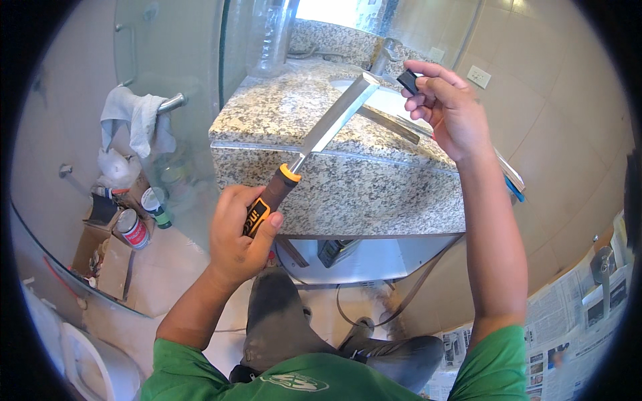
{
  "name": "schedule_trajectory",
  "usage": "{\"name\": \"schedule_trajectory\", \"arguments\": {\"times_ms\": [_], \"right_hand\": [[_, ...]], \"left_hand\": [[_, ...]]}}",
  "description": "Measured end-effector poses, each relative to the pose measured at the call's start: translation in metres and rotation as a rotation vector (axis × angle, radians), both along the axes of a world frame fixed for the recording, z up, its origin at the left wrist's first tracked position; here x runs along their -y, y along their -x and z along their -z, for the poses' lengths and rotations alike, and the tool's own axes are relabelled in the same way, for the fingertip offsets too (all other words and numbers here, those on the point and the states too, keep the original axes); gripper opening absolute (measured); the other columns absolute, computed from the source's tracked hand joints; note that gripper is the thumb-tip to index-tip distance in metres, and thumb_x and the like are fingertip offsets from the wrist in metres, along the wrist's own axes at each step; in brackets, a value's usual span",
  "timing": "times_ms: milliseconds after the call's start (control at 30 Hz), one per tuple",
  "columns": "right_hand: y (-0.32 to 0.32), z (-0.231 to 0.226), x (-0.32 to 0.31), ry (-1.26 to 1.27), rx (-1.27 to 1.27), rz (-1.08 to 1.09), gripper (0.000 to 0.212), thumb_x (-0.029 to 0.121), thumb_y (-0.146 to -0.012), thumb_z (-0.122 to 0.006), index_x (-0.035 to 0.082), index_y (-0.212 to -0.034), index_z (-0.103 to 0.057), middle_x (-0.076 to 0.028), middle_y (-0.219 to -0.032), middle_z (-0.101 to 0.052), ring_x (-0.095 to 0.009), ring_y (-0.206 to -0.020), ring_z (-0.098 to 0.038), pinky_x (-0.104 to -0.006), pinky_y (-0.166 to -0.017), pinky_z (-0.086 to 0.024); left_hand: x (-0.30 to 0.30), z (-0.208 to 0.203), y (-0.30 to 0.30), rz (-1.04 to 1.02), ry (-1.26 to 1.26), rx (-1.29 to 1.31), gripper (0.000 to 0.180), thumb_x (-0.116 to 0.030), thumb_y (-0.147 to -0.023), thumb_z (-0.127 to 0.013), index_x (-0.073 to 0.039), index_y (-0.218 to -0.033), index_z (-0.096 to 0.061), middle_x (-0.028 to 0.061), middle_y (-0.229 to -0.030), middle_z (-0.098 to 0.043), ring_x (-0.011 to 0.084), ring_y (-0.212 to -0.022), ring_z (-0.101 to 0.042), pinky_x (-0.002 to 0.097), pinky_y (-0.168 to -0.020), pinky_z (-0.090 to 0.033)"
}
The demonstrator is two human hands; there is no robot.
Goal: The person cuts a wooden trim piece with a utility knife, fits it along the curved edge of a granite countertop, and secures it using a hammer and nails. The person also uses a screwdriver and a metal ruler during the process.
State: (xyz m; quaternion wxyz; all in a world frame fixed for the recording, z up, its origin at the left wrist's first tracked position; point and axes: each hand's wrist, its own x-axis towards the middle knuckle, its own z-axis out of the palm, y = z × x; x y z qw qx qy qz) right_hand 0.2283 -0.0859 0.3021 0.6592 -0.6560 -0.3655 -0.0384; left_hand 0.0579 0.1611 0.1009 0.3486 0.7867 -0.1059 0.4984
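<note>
My left hand (235, 232) is closed around the dark brown and orange handle of a wood chisel (334, 121). Its broad metal blade slants up and to the right, over the speckled granite countertop (261, 110). Higher up on the right, my right hand (456, 112) pinches a small black cap-like piece (408, 81) between thumb and fingers. A short gap separates that piece from the chisel's tip. Beneath the blade's end, a thin wooden strip (391, 125) lies across the counter by the white basin (394, 101).
Behind the basin stands a metal faucet (386, 57). A grey towel (137, 119) hangs on the glass door's handle at left. Below it are paint cans (134, 229) and a cardboard box (115, 267). Newspapers (552, 321) are spread at lower right. A cable (408, 301) loops under the counter.
</note>
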Motion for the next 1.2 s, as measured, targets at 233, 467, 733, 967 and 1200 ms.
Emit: {"name": "schedule_trajectory", "arguments": {"times_ms": [233,467,733,967,1200], "right_hand": [[0.027,-0.003,-0.006,-0.015,-0.026,0.006,0.029,0.011,-0.097,-0.062,-0.006,-0.121,-0.066,-0.015,-0.092,-0.072,-0.014,-0.074,-0.069,-0.0244,-0.064,-0.056],[0.034,0.002,-0.007,-0.012,-0.033,0.061,0.027,0.012,-0.099,-0.063,-0.006,-0.119,-0.066,-0.014,-0.092,-0.073,-0.015,-0.072,-0.071,-0.0236,-0.063,-0.057],[0.036,0.009,-0.012,-0.042,-0.031,0.097,0.028,0.016,-0.101,-0.064,-0.002,-0.123,-0.065,-0.007,-0.096,-0.070,-0.015,-0.076,-0.072,-0.0238,-0.065,-0.056],[0.035,0.010,-0.010,-0.027,-0.024,0.098,0.024,0.011,-0.100,-0.065,-0.005,-0.117,-0.066,-0.010,-0.096,-0.071,-0.015,-0.075,-0.073,-0.0226,-0.061,-0.058],[0.035,0.015,-0.010,0.003,-0.042,0.088,0.023,0.009,-0.099,-0.065,-0.005,-0.116,-0.066,-0.011,-0.093,-0.072,-0.017,-0.076,-0.073,-0.0251,-0.064,-0.058]], "left_hand": [[0.008,0.005,-0.004,-0.006,-0.074,0.052,0.043,-0.018,-0.090,-0.077,0.003,-0.123,-0.060,0.0181,-0.107,-0.059,0.0292,-0.087,-0.061,0.0374,-0.078,-0.051],[0.011,0.004,-0.004,-0.007,-0.064,0.061,0.044,-0.016,-0.089,-0.078,0.002,-0.124,-0.060,0.0186,-0.108,-0.060,0.0286,-0.088,-0.062,0.0365,-0.077,-0.052],[0.015,0.005,-0.006,0.003,-0.052,0.066,0.044,-0.018,-0.089,-0.079,0.003,-0.124,-0.060,0.0184,-0.109,-0.060,0.0280,-0.088,-0.062,0.0363,-0.077,-0.052],[0.017,0.003,-0.005,0.017,-0.044,0.048,0.043,-0.018,-0.090,-0.078,0.003,-0.123,-0.060,0.0186,-0.109,-0.060,0.0280,-0.087,-0.062,0.0360,-0.077,-0.052],[0.020,0.006,-0.009,0.017,-0.028,0.040,0.043,-0.018,-0.090,-0.078,0.003,-0.123,-0.060,0.0197,-0.108,-0.060,0.0304,-0.088,-0.063,0.0377,-0.077,-0.052]]}}
